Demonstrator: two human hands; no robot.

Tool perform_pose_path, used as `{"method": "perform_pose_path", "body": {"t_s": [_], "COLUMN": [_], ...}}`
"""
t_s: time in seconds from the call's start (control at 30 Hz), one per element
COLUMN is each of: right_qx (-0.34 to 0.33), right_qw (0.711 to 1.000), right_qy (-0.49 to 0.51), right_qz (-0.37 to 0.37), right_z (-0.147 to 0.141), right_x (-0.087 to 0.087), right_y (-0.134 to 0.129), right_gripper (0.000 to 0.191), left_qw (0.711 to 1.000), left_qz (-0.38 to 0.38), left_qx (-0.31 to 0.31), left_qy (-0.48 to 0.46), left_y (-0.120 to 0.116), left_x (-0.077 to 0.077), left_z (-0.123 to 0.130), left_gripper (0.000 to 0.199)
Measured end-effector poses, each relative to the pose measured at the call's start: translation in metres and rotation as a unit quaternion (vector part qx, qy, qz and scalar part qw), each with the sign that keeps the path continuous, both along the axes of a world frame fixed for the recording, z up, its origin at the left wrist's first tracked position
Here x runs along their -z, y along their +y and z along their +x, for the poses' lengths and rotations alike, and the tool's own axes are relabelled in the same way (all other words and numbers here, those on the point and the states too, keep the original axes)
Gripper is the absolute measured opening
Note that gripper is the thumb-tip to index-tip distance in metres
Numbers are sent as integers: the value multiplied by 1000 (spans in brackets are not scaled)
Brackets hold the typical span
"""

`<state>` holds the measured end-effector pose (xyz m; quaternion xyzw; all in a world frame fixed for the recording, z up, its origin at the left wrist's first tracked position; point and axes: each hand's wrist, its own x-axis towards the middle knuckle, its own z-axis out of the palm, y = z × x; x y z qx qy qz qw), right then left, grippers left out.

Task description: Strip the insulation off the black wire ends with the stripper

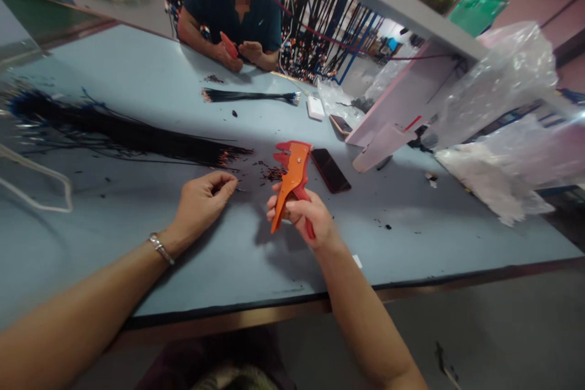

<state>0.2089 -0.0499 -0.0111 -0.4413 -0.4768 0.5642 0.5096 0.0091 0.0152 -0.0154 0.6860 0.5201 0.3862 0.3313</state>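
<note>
My right hand (313, 219) is wrapped round the handles of an orange and red wire stripper (297, 164), its jaws raised above the table. To its left, my left hand (203, 198) is closed in a pinch on a thin wire (242, 189); only a short end shows past the fingertips, and the rest is hidden. A long bundle of black wires (150, 137) lies beyond my left hand, its copper-coloured ends towards the stripper. Small dark offcuts (273, 173) are heaped on the table just behind the stripper's jaws.
A dark phone (331, 170) lies right of the stripper. Farther back are a smaller wire bundle (251, 96), a white box (315, 108) and another phone (340, 125). Across the table (219, 274), a person (219, 6) holds a red tool. A shelf post (397, 97) and plastic bags stand right.
</note>
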Motion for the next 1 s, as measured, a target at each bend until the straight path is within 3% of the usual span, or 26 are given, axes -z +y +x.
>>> {"method": "perform_pose_path", "body": {"t_s": [0.13, 0.23, 0.5, 0.67, 0.77, 0.87, 1.0], "right_qx": [-28, -9, 35, -36, -66, -60, 1], "right_qw": [981, 975, 999, 997, 990, 953, 828], "right_qy": [159, 190, 17, -25, -106, -262, -475], "right_qz": [-105, -116, -11, 58, 72, 137, 298], "right_z": [6, 11, 17, 15, 8, 0, -9], "right_x": [3, 4, 1, 2, 2, 1, 6], "right_y": [4, 7, 5, -1, -5, -8, -9], "right_gripper": [39, 45, 45, 47, 46, 43, 52], "left_qw": [1000, 1000, 999, 997, 997, 997, 998], "left_qz": [14, 22, 15, 27, 36, 41, 20], "left_qx": [11, 19, 11, 7, -12, -40, -54], "left_qy": [7, 7, 46, 66, 62, 53, 20], "left_y": [0, 0, 2, 2, 3, 4, 6], "left_x": [0, 2, 9, 7, 4, 2, 0], "left_z": [0, 0, -3, -4, -6, -9, -12], "left_gripper": [24, 24, 26, 28, 29, 28, 27]}}
